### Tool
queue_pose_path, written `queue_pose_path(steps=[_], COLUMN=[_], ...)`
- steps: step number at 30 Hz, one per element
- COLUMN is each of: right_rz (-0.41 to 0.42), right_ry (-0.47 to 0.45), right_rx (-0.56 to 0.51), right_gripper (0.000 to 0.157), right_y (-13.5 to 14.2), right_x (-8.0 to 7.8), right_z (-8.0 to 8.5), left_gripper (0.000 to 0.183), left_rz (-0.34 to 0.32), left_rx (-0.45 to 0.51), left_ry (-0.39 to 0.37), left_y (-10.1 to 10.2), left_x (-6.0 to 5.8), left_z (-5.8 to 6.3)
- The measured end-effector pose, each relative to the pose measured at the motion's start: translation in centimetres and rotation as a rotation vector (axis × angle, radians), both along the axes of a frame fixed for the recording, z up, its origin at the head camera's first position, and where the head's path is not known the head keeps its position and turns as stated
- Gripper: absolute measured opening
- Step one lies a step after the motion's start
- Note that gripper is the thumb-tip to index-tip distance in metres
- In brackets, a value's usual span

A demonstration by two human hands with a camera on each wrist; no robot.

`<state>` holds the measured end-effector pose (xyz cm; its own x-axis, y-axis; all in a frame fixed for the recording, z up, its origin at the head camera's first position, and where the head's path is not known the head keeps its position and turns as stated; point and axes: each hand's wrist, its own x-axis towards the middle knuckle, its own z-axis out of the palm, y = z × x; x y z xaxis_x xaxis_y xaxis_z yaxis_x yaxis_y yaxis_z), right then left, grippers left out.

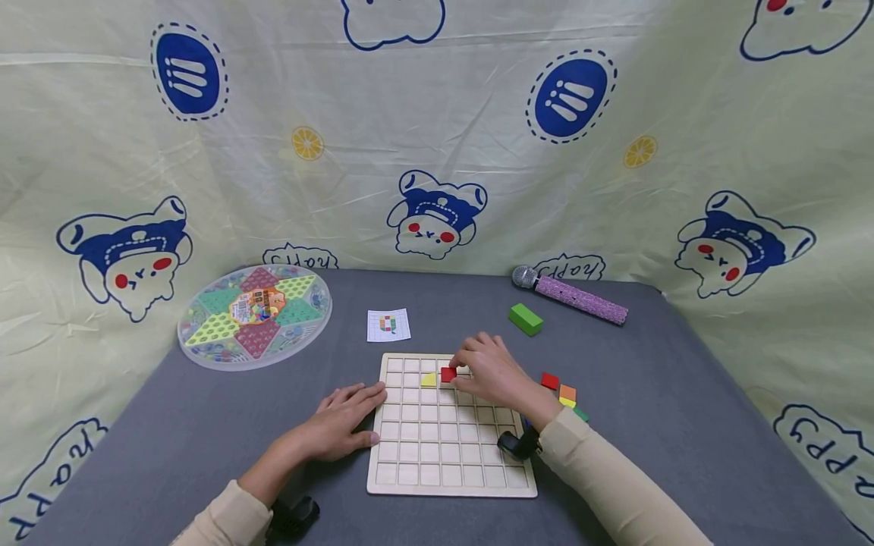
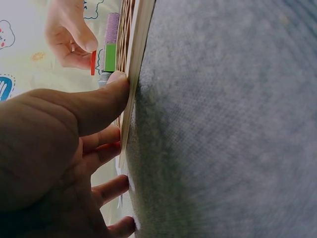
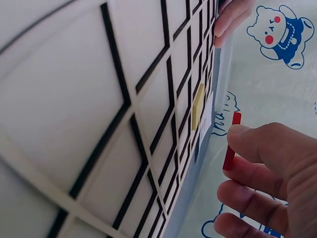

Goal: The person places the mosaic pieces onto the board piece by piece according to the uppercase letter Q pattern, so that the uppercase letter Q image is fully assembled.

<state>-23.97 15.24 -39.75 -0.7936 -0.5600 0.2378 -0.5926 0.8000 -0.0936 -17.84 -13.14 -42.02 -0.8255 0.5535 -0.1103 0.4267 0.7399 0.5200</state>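
My right hand point(image 1: 493, 369) pinches a red square tile point(image 3: 232, 141) between thumb and finger, raised off the wooden grid board point(image 1: 410, 475). One yellow triangular tile point(image 1: 429, 380) lies in a cell near the board's far edge, left of the red tile. At the board's left edge rests my left hand point(image 1: 339, 422), its thumb point(image 2: 106, 103) touching the rim and its fingers spread along that side. Beyond the board lies a small white card point(image 1: 388, 334) with a coloured block pattern printed on it.
Right of the board lie loose tiles, among them a red one point(image 1: 549, 381) and an orange one point(image 1: 567, 393), partly behind my right forearm. A green block point(image 1: 525, 319) and a purple glittery microphone point(image 1: 580, 297) lie farther back. A round patterned board point(image 1: 216, 302) is at back left.
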Motion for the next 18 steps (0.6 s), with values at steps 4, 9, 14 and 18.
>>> queue_pose_path(steps=[4,9,14,18], right_rz=[-0.015,-0.032,-0.036,-0.048], right_ry=[-0.021,-0.06,-0.069,-0.089], right_rx=[0.009,0.027,0.044,0.076], right_gripper=[0.016,0.017,0.019,0.02], right_y=[-0.3,-0.6,-0.8,-0.9], right_x=[-0.3,-0.6,-1.0,-1.3], right_z=[-0.2,-0.5,-0.7,-0.8], left_gripper=[0.065,0.065,0.065,0.064], left_rz=[0.001,0.0,0.003,0.002], left_rx=[-0.002,-0.003,-0.002,-0.002], left_ry=[0.001,-0.002,-0.002,-0.003], left_y=[0.0,0.0,0.0,0.0], left_x=[0.0,0.0,0.1,0.1], left_z=[0.0,0.0,0.1,0.1])
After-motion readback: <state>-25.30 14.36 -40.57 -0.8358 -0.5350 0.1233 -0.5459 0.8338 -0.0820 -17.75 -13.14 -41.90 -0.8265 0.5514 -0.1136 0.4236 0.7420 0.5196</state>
